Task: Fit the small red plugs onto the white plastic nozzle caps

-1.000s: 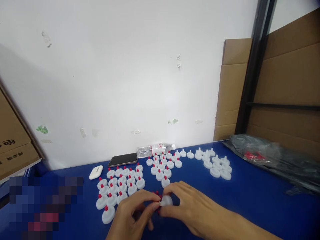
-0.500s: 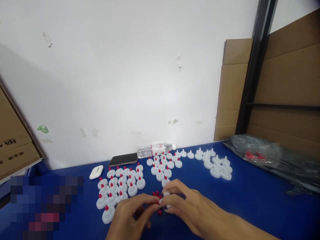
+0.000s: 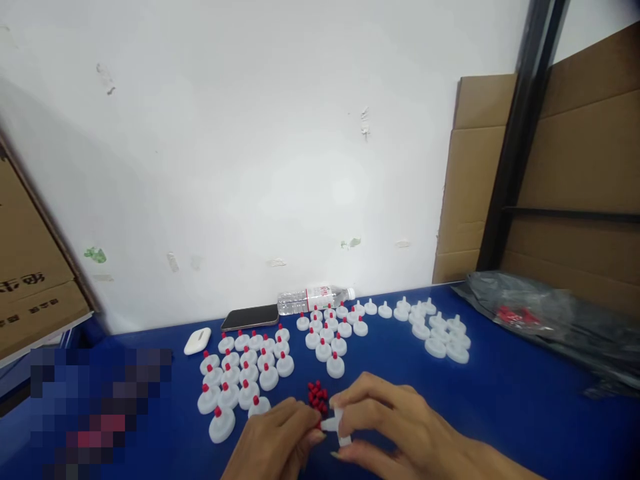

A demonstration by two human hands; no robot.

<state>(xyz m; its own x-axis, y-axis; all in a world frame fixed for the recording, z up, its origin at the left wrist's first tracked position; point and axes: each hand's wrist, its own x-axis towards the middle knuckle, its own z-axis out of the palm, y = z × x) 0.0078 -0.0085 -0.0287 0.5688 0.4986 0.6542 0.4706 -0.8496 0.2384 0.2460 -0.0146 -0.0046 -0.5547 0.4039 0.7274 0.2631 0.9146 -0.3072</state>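
My right hand grips a white nozzle cap by its round base, tilted so that the spout points left. Close against that spout, my left hand pinches a small red tip cap, mostly covered by the fingers. Whether the tip cap sits on the spout cannot be made out. Just beyond the fingertips lies a small pile of red tip caps on the blue table. White nozzle caps with red tips stand in rows at the left and middle. Several bare white nozzle caps stand at the right.
Along the wall lie a clear water bottle, a phone and a white earbud case. Grey plastic bags with red pieces inside cover the right side. Cardboard leans behind, and a carton stands left.
My hands have come slightly nearer to me, uncovering more of the red pile. The nozzle cap now shows its spout pointing sideways. The view has shifted slightly.
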